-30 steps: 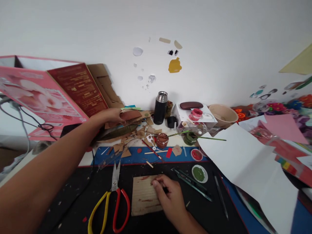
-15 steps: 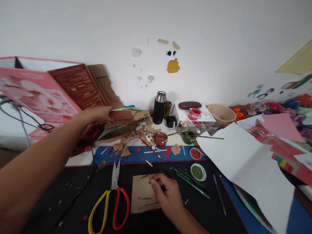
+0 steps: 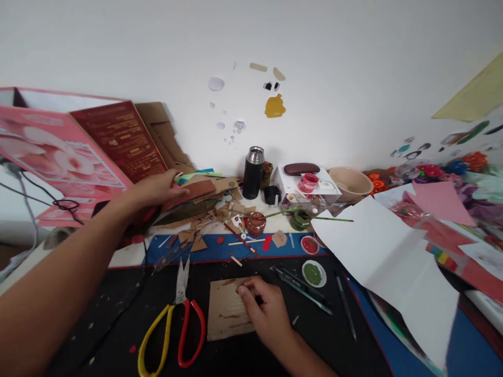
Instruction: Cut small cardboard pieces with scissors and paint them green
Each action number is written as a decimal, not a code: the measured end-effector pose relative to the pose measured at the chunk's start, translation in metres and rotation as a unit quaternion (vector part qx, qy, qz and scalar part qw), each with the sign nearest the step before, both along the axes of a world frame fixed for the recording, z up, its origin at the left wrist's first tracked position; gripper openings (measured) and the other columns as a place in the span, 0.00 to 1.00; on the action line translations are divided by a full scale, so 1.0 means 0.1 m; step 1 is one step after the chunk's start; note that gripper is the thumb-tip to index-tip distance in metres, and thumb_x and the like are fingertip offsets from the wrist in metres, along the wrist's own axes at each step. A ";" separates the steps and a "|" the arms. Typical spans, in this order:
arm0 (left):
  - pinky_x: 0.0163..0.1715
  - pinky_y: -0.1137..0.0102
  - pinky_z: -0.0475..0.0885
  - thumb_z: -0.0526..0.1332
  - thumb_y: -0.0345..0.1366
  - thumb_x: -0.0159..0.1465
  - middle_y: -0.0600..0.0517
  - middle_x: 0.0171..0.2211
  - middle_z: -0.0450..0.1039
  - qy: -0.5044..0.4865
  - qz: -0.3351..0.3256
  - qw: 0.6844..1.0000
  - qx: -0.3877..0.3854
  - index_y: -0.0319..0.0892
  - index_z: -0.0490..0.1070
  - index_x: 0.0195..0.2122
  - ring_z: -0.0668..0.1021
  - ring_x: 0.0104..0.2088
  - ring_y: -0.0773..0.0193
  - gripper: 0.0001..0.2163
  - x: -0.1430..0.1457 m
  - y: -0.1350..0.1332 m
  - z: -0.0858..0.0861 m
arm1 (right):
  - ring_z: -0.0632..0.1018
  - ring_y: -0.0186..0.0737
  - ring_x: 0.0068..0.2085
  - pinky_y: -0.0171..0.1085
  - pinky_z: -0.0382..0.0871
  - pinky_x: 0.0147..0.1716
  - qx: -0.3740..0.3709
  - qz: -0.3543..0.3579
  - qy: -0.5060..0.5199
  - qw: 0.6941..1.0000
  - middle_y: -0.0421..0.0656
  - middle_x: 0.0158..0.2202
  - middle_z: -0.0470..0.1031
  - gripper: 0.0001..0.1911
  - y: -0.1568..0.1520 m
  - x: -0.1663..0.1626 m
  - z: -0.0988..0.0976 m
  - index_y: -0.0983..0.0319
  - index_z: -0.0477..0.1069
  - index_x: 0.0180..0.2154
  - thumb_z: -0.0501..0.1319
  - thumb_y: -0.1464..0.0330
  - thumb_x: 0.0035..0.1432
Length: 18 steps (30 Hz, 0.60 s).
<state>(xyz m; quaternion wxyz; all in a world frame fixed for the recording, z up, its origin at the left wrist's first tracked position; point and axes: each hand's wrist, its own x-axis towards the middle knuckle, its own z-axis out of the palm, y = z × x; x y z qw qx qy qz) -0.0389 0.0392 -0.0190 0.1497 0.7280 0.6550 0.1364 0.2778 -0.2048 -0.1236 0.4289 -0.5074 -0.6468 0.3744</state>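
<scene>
My left hand (image 3: 155,189) reaches far to the back left and grips a brown-red cardboard piece (image 3: 196,189) lying on a pile of cardboard scraps (image 3: 204,214). My right hand (image 3: 262,310) rests near the front on a small corrugated cardboard rectangle (image 3: 227,315) streaked with red paint, fingers curled on its right edge; whether they pinch anything small is hidden. Yellow-and-red scissors (image 3: 176,319) lie just left of that rectangle on the black mat (image 3: 118,319).
A black flask (image 3: 252,172), a brown paint pot (image 3: 255,223), red and green paint lids (image 3: 313,272), pens (image 3: 302,288) and a beige bowl (image 3: 350,183) stand behind. A large white paper sheet (image 3: 389,262) covers the right. A pink box (image 3: 58,157) leans at the left.
My left hand has drawn the brown-red cardboard piece slightly left and toward me from the pile. My right hand stays on the corrugated rectangle. The view has shifted a little.
</scene>
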 end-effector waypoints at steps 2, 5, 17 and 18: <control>0.39 0.65 0.69 0.68 0.50 0.62 0.43 0.44 0.80 -0.008 -0.017 1.000 -0.009 0.37 0.71 0.56 0.77 0.38 0.53 0.27 0.14 -0.23 0.00 | 0.79 0.36 0.28 0.31 0.67 0.29 -0.006 -0.001 0.003 1.000 0.41 0.26 0.80 0.14 0.00 -0.01 -0.01 0.60 0.78 0.32 0.61 0.62 0.69; 0.45 0.61 0.71 0.58 0.48 0.68 0.43 0.43 0.79 -0.094 -0.056 0.993 0.040 0.39 0.72 0.51 0.78 0.41 0.52 0.19 0.42 -0.57 -0.07 | 0.78 0.36 0.27 0.32 0.67 0.29 -0.024 -0.006 0.010 1.000 0.40 0.25 0.79 0.14 -0.01 -0.02 0.00 0.60 0.79 0.32 0.61 0.62 0.69; 0.30 0.70 0.67 0.66 0.52 0.63 0.54 0.31 0.70 -0.506 0.020 0.855 -0.113 0.44 0.78 0.48 0.70 0.29 0.63 0.19 0.85 -1.41 -0.38 | 0.63 0.32 0.18 0.31 0.54 0.18 -0.138 -0.027 0.105 0.985 0.33 0.17 0.63 0.24 0.35 0.30 0.29 0.61 0.78 0.37 0.62 0.47 0.66; 0.29 0.70 0.66 0.67 0.49 0.62 0.54 0.30 0.69 -0.551 0.024 0.826 -0.116 0.43 0.78 0.48 0.69 0.28 0.64 0.19 0.85 -1.45 -0.42 | 0.62 0.31 0.17 0.31 0.53 0.17 -0.159 -0.030 0.124 0.979 0.32 0.17 0.63 0.24 0.42 0.35 0.31 0.61 0.76 0.38 0.62 0.45 0.64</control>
